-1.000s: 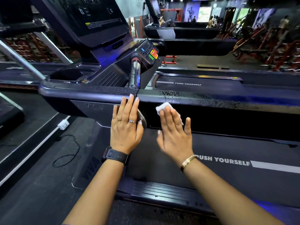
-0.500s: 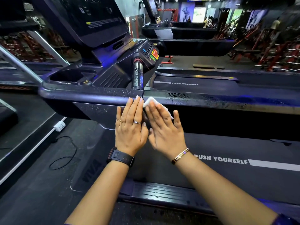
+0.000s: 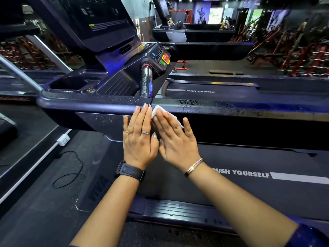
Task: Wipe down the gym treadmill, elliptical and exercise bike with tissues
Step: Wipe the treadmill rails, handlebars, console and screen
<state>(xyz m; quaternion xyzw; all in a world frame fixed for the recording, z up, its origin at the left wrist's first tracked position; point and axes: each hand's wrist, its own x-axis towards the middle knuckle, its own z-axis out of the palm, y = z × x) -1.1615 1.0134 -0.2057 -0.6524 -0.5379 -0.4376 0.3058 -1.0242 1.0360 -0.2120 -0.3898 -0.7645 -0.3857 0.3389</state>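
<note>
You can read "PUSH YOURSELF", white capitals, on near treadmill belt (image 3: 267, 157); first letter partly covered. Same words, smaller, on next treadmill's belt (image 3: 200, 91). "VIVA", dark letters, on side cover (image 3: 98, 188). Console screen (image 3: 99, 16) print too small for you to read.

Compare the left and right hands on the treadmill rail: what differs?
The left hand lies bare on the rail; the right hand presses a white tissue against it. The left hand wears rings and a black watch; the right hand a thin bracelet. Both are flat, fingers straight, side by side.
</note>
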